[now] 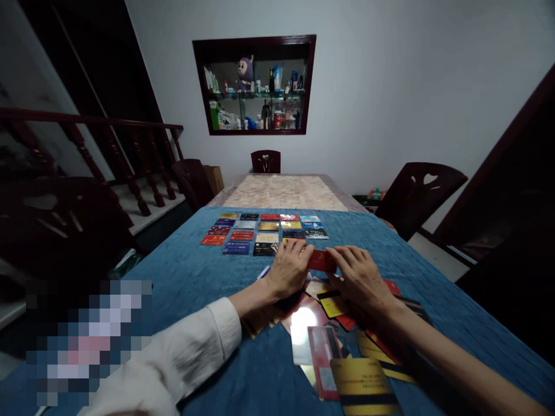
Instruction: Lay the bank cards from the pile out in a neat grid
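Note:
A red card (321,260) is pinched between my left hand (289,268) and my right hand (358,276), just above the blue cloth (186,277). Both hands have their fingers closed on the card's ends. Right beyond the hands, several cards (264,232) lie face up in neat rows on the cloth. Under and behind my wrists spreads a loose heap of cards (329,341), red, gold and silver, some overlapping. My left arm wears a white sleeve; the right forearm is bare.
The blue cloth covers the near half of a long table; a marbled tabletop (284,192) shows beyond. Dark wooden chairs (418,193) stand round it. A stair railing (99,150) runs at the left, and a wall niche (255,86) holds bottles and a plush toy.

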Motion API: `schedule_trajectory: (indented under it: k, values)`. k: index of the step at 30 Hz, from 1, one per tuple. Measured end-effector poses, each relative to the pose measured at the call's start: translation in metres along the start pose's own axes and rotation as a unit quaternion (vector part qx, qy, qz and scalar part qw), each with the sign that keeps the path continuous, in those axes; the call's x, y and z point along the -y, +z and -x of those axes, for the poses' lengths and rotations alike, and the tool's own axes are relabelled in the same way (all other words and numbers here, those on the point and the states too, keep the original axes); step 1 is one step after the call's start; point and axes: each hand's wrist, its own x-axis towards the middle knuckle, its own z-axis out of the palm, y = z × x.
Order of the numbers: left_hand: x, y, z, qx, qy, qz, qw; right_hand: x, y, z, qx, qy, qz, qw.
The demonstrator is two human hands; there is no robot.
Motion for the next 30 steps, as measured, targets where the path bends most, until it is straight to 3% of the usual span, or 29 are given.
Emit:
schedule_trajectory:
  k: [8, 17, 30]
  values:
    - [0.043, -0.011, 0.011, 0.037, 0.041, -0.07, 0.996, 0.016, 0.026, -0.032, 0.043, -0.015, -0.02, 0.999]
    - [0.093, -0.034, 0.028, 0.067, 0.024, -0.073, 0.995, 0.048, 0.051, -0.08, 0.085, -0.033, -0.062, 0.994]
    - [0.179, -0.062, 0.053, 0.123, -0.012, -0.073, 0.99, 0.093, 0.083, -0.152, 0.162, 0.0, -0.115, 0.98]
